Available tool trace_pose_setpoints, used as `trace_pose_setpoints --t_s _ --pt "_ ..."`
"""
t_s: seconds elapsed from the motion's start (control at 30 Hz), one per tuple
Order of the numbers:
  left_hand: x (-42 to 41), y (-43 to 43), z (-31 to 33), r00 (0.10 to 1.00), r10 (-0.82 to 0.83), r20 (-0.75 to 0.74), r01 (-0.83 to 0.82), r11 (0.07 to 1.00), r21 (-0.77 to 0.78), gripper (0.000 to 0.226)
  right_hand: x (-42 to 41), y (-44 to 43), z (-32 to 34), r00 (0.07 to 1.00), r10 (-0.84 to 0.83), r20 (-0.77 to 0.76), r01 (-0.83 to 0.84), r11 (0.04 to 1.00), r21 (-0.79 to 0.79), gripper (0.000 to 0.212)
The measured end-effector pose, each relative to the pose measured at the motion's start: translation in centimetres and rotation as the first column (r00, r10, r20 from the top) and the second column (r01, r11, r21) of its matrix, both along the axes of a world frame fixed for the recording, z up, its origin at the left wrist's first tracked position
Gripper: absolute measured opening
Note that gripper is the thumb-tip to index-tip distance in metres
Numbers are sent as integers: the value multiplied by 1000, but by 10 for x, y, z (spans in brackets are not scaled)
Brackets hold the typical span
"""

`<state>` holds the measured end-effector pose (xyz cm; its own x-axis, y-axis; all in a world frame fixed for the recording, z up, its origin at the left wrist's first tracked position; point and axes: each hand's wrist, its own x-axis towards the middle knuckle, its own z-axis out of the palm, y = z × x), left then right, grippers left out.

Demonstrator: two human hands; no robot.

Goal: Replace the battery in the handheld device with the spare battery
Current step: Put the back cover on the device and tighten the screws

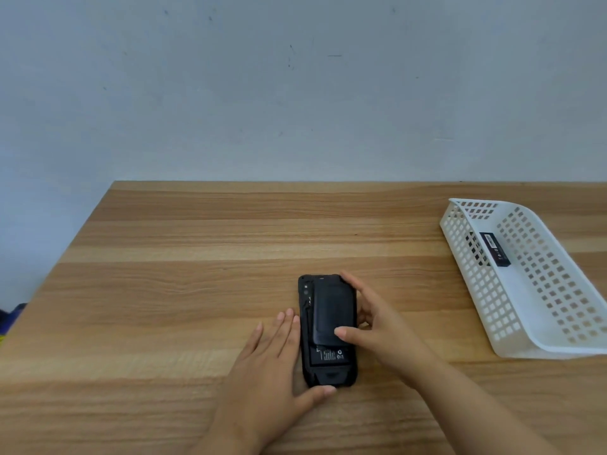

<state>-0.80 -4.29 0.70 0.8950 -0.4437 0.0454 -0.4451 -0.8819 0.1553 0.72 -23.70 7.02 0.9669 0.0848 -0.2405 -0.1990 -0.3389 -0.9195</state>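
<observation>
A black handheld device [307,326] lies back-up on the wooden table, near the front middle. Its black back cover [331,310] sits shifted toward the far end, so the battery [328,355] with white print shows below it. My right hand [377,326] grips the cover, thumb on its near edge and fingers around its far right side. My left hand [279,353] lies flat against the device's left side, thumb at its bottom end. A second black battery [496,249] with a white label lies in the white basket [525,333] at the right.
The wooden table [197,274] stands against a pale grey wall, and its left edge runs diagonally at the left. The perforated white basket sits near the right edge. Dark and yellow items show beyond the table's left edge [10,320].
</observation>
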Motion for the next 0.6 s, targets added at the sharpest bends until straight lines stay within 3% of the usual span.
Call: trace_pose_setpoints --t_s 0.37,0.6 --pt "1 0 -1 1000 -2 18 2 1000 2 98 -3 -5 -3 992 120 39 -114 986 -124 88" --pt "0 1 -2 1000 -1 8 1 1000 14 98 -5 -8 -4 990 131 49 -120 977 -177 76"
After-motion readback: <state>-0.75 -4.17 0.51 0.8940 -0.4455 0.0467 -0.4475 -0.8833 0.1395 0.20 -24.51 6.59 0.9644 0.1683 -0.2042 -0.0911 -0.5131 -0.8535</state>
